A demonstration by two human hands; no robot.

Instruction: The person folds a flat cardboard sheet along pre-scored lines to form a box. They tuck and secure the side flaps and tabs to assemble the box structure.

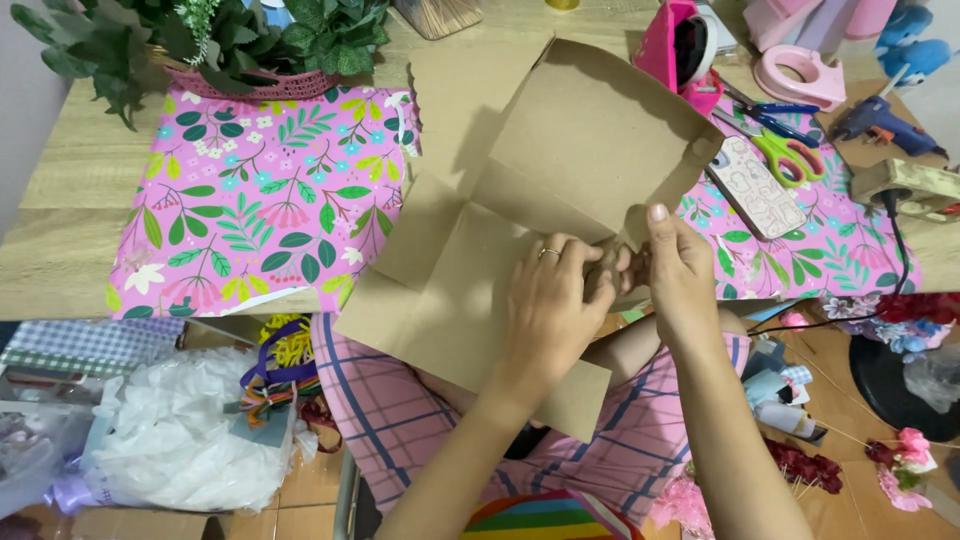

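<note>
Between both hands (610, 290), creased brown cardboard (520, 200)

- The cardboard sheet (520, 200) hides the middle of the pink floral paper (260, 200) and the table edge beneath.
- What the left hand (550, 310) and right hand (685, 280) pinch is blurred, hidden between fingers.
- The potted plant (210, 40), far left, is cut by the top edge.
- The glue gun (880, 122) cord runs off right.
</note>
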